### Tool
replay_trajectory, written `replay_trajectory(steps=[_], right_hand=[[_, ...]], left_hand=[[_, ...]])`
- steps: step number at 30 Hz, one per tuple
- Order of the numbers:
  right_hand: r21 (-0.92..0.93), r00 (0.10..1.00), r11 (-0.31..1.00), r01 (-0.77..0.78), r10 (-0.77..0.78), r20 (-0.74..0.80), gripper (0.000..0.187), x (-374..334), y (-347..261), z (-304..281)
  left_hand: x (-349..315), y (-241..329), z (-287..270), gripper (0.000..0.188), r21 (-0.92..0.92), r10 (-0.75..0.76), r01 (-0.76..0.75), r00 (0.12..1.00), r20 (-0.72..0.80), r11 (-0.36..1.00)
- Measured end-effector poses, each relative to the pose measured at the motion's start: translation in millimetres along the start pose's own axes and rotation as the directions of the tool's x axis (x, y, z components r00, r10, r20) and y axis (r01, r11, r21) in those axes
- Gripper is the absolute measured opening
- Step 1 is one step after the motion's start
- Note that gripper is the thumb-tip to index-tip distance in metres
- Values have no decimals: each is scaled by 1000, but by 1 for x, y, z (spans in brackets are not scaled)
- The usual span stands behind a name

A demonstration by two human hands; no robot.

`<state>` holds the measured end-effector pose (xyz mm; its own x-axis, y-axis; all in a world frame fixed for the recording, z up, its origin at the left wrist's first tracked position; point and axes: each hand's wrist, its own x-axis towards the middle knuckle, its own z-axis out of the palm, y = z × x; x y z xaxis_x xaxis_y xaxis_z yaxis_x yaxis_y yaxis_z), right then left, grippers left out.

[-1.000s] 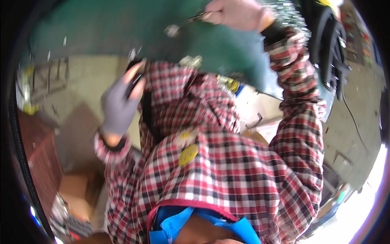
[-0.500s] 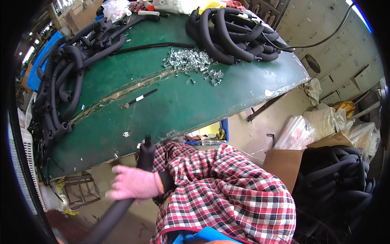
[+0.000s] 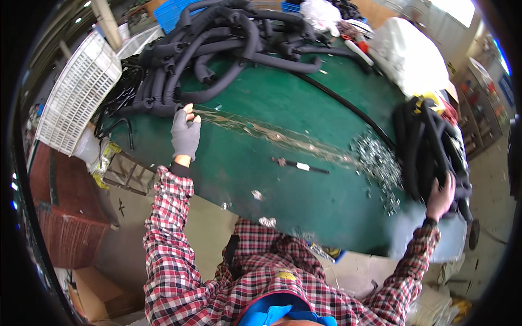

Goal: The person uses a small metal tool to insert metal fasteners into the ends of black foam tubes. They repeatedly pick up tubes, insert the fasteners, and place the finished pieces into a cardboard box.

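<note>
My left hand (image 3: 186, 136), in a grey glove with bare fingertips, reaches to the near end of a heap of dark grey foam tubes (image 3: 239, 65) at the table's left. Its fingers are apart, close to a tube end; nothing shows in its grasp. At the right edge, my right hand (image 3: 441, 196) is at a bundle of black foam tubes (image 3: 421, 146), thumb and finger either side of a tube. Part of its grip is hidden among them. Between my hands, a thin dark strip with a white label (image 3: 303, 166) lies on the green table (image 3: 244, 179).
A pile of small metal clips (image 3: 378, 163) lies beside the right bundle. A black hose (image 3: 348, 103) crosses the table behind it. A white plastic crate (image 3: 76, 95) stands at the left, with a white sack (image 3: 410, 54) at the back right. A blue bin (image 3: 331, 252) sits below the front edge.
My view has swung left. My right hand has gone from the near left, where it was on a foam tube, to the right bundle. My left hand now shows at the left heap.
</note>
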<state>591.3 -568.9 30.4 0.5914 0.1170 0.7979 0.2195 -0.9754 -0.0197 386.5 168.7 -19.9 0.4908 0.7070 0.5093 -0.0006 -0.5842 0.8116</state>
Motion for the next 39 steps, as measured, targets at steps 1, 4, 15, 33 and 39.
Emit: replay_trajectory(steps=[1,4,15,33,39], right_hand=[[-74,1000,997,27,-27,3,42,-5,4,13],[-178,1000,984,15,-14,5,39,1,-10,31],[-193,995,981,-8,-13,-103,34,-10,15,34],[916,748,54,-398,-559,358,18,-53,-382,-50],[383,727,-618,-687,-598,339,105,-23,-430,-28]], left_hand=[[17,-7,-2,42,203,109,-95,992,-59,975],[74,-52,-21,50,683,359,-254,933,-12,684],[202,-107,-14,74,734,-548,315,831,92,601],[71,80,-28,58,632,500,-491,846,183,600],[-6,146,-61,70,473,720,-735,643,261,486]])
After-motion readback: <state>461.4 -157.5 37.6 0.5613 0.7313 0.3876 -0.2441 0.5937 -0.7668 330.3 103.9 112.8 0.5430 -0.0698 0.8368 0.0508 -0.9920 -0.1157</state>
